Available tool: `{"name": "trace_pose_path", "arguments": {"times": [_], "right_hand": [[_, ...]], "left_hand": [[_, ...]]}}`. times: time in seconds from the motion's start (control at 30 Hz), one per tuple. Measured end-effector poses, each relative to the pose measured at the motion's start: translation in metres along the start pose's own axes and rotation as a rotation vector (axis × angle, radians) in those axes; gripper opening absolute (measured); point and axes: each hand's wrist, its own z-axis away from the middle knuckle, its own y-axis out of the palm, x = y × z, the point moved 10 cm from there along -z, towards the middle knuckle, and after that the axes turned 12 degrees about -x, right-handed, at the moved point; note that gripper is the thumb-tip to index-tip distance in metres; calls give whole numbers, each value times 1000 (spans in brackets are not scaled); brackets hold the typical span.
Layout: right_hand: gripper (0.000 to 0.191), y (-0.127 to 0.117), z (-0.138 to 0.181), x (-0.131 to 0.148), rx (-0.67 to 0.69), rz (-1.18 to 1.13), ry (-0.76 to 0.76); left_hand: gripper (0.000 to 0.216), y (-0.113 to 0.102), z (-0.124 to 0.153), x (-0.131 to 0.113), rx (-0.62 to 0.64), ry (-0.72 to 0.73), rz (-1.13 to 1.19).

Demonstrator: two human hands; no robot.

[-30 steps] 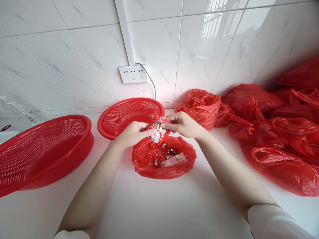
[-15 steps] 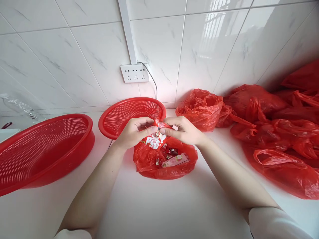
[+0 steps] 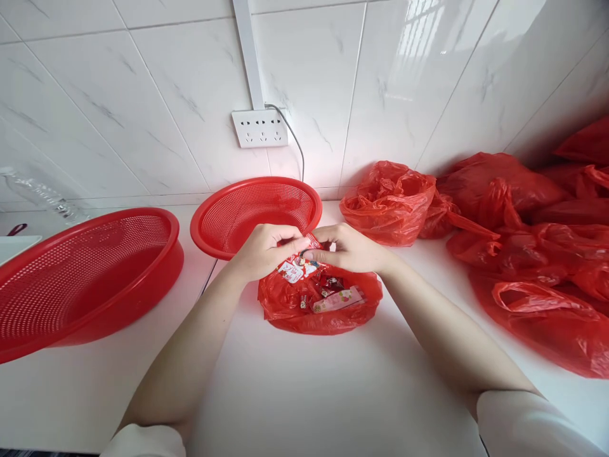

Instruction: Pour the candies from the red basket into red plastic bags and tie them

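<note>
My left hand [image 3: 264,249] and my right hand [image 3: 349,249] meet over an open red plastic bag [image 3: 285,304] on the white counter. Both pinch a small red and white printed packet [image 3: 295,268] between fingers and thumbs, just above the bag's far edge. Inside the bag lie several small wrapped sweets [image 3: 328,287] and a pink packet [image 3: 339,299]. Both hands are closed on the printed packet.
A small red mesh basket [image 3: 216,222] sits just behind my hands, and a large red mesh basket [image 3: 85,279] stands at the left. Several crumpled red plastic bags [image 3: 523,254] pile up along the right. A wall socket [image 3: 259,128] with a cable is on the tiled wall.
The printed packet has come down from upright between my hands to lie low over the bag's opening, and my hands have drawn closer together.
</note>
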Motion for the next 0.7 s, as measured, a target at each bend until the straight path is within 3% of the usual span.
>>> {"name": "trace_pose_path", "arguments": {"times": [0.1,0.17,0.27,0.33,0.4,0.47,0.5,0.57,0.7], "right_hand": [[25,-10,0,-12,-84,-59,97],[25,-14,5,-25,-176,-182,193],[33,-3,27,-55,-300,-326,398],[43,11,48,-74,-318,-293,498],[47,22,65,-86,-341,-296,545],[47,26,78,-96,-409,-389,591],[48,26,82,-101,-458,-448,625],[50,27,88,-110,-556,-552,709],[56,34,89,-107,-656,-616,763]], "left_hand": [[19,-15,2,-13,-158,73,-111],[21,-25,6,-24,-245,130,-141],[15,-39,19,-34,-331,171,-155],[13,-41,30,-30,-344,157,-148],[15,-26,40,-14,-247,87,-130],[19,3,49,14,-75,-74,-102],[25,12,53,34,-52,-205,-116],[41,16,60,68,-150,-431,-171],[41,59,61,89,-43,-580,269]]}}
